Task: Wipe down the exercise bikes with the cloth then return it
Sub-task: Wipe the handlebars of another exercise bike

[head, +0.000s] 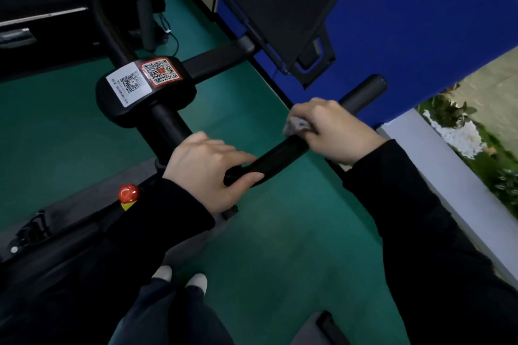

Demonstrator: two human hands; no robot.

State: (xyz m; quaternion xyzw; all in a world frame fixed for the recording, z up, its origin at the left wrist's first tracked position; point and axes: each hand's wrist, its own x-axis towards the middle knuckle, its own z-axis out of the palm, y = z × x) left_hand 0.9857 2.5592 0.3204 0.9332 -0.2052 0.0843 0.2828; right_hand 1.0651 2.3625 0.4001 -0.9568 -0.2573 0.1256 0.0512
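Dark sleeves (pixel 420 218) lead to both hands on the exercise bike's handlebar (pixel 276 158). Left hand (pixel 207 173) grips the bar, fingers over and thumb under, bracing it. Right hand (pixel 333 131) curls round the bar with the grey cloth (pixel 298 124) bunched beneath its fingers, a corner poking out past the fingertips. Cloth looks soft, light and limp (likely to slip if the fingers loosen), so best held wadded against the palm. Bar looks rigid and smooth.
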